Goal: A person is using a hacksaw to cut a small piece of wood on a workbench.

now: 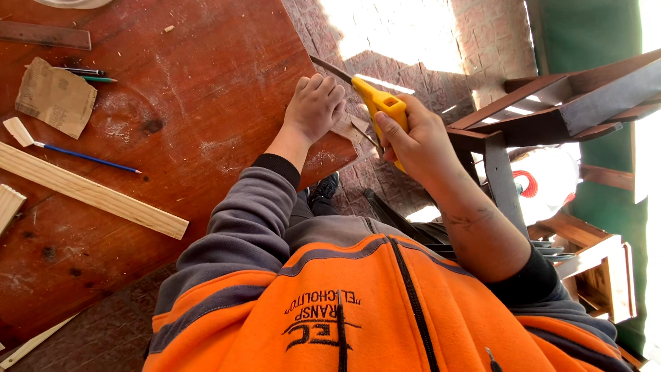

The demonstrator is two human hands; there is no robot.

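Hidden and cut-off parts around the table (172,103)

The left hand (314,105) covers the wood piece (351,127) at the table's corner; the saw blade's (332,69) far part is too thin to make out; a pale round object (72,3) is cropped above.

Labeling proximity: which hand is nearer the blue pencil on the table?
Left. The left hand presses a small wood piece at the table's edge, on the blue pencil's side; the right hand holds the yellow-handled saw beyond it, off the table.

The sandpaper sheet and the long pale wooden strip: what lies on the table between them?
In the head view, a blue pencil lies between the sandpaper sheet and the long pale wooden strip, with a small wood offcut at its left end.
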